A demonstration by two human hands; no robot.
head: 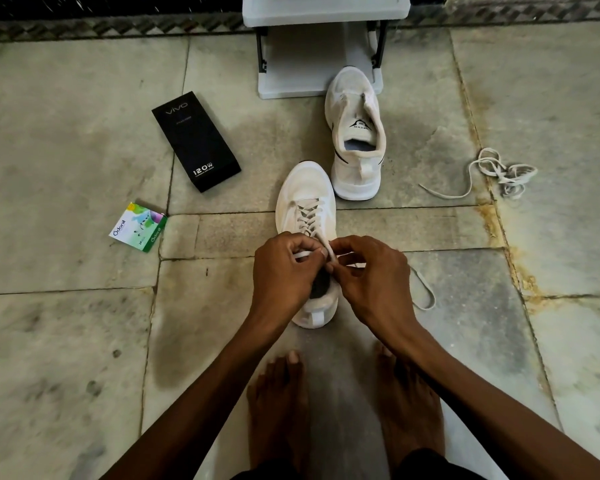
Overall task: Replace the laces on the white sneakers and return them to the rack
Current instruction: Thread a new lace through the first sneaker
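**Knot going onto the near sneaker, second shoe waiting bare**

The stone floor (66, 323) is carrying everything here, and the grey rack (291, 93) is standing at its far edge, lower shelf showing bare.

The far sneaker (355, 133) is sitting just in front of the rack with its toe touching the shelf lip, tongue open and no lace in it. The near sneaker (305, 192) is lying toe-away between it and the person's bare feet (281, 403), with a lace (309, 216) crossing its eyelets.

The hands are working together over this shoe's collar. The left hand (281, 275) is curling round and pinching one flat strand; the right hand (374, 275) is pinching the strand rising from the top eyelets.

Nothing is holding the shoe down, so a hard pull is likely to drag it along the floor or loosen the crossings. The trailing end (425, 292), looping on the floor beside the right wrist, is at risk of catching under the wrist or ending up short for the bow. The fingers are hiding the knot itself, so how far it has got is not showing.

A black box (196, 140) and a small green packet (139, 226) are lying well to the left, out of the way. A tangled lace (499, 171) is lying apart on the right. The far sneaker is partly blocking the rack's lower shelf.
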